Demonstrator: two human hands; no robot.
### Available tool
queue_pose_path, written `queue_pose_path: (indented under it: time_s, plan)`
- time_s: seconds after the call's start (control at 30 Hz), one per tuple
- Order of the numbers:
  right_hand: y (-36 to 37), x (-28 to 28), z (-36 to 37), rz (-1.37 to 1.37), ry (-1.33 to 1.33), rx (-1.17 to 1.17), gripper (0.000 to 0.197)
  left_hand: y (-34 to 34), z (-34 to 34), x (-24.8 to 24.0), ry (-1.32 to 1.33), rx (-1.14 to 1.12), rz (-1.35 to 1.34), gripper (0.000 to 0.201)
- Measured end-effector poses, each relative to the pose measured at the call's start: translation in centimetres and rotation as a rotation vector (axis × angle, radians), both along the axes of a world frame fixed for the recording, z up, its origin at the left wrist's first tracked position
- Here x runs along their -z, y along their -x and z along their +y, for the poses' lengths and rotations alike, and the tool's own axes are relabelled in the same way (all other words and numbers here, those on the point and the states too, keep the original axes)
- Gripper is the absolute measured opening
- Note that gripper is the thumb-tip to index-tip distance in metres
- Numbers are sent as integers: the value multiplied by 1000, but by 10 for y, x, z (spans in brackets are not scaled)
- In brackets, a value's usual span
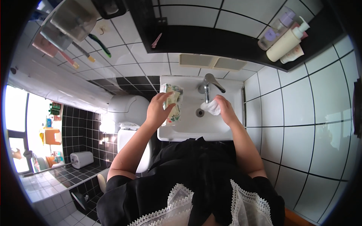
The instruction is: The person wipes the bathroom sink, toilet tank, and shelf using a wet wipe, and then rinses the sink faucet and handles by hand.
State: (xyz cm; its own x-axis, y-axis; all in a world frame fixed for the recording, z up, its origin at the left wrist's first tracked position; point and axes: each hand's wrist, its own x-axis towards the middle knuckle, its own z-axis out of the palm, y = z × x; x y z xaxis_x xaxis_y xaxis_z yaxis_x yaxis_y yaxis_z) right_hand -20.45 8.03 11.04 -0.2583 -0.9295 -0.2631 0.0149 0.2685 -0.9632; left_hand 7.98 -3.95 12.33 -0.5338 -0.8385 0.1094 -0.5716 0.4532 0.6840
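A white crumpled tissue or wipe (212, 107) is gripped in my right hand (225, 109), close under the spout of the chrome faucet (207, 87). My left hand (158, 109) is over the left rim of the white sink (192, 132), its thumb and fingers apart. Beneath those fingers lies a soft packet of wipes (174, 115) with a leafy floral print and a pale flap. My left fingertips reach across the packet; whether they touch it I cannot tell. The round drain (200, 112) shows between my hands.
Above the sink, a black shelf (226, 41) carries a cream pump bottle (284, 43), a purple-capped bottle (277, 30) and a tube (292, 54). Cups with toothbrushes (71, 24) hang at upper left. A white toilet (130, 113) stands left of the sink; a tiled wall (298, 113) borders the right.
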Motion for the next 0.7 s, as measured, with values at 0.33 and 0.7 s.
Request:
queue_pose_path:
  time_s: [0.33, 0.7]
  plan:
    - [-73, 121, -64, 301, -470, -459, 57, -46, -8, 141, -575, -327, -132, 110]
    - [-107, 100, -63, -41, -508, -474, 67, -51, 5, 125, -635, -382, 99, 42]
